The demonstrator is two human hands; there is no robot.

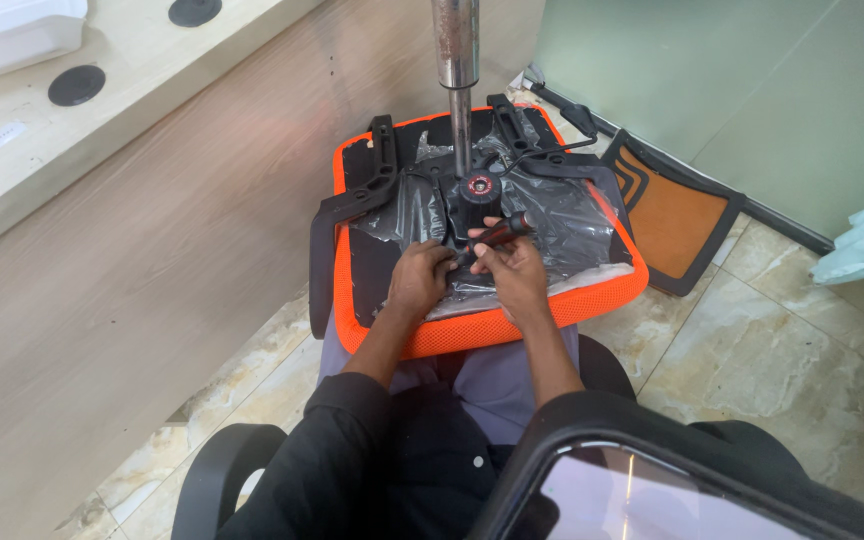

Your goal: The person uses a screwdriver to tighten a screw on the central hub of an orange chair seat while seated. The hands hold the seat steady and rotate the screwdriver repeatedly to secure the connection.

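On the person's lap, seen from the head camera looking down, lies an upturned office chair seat [487, 325] with an orange mesh edge, its underside facing up and partly covered in clear plastic wrap [562, 215]. A black mechanism plate sits at the middle of the seat, and from it a metal gas-lift column [458, 60] rises toward the top of the picture. Two black armrest brackets [377, 170] lie across the far part of the underside.

Both hands rest on the seat just below the base of the column. The left hand [418, 278] presses flat on the plastic, its grip loosely curled, fingertips touching the tip end of a tool. The right hand [517, 275] has its grip closed around a screwdriver [492, 235] with a black and red handle, which slants up toward the column base.

To the right, an orange chair panel [672, 215] with a black frame lies on the marble-tiled floor [802, 360]. To the left stands a wood-grain table [122, 250]. Dark sleeves cover both forearms near the bottom.
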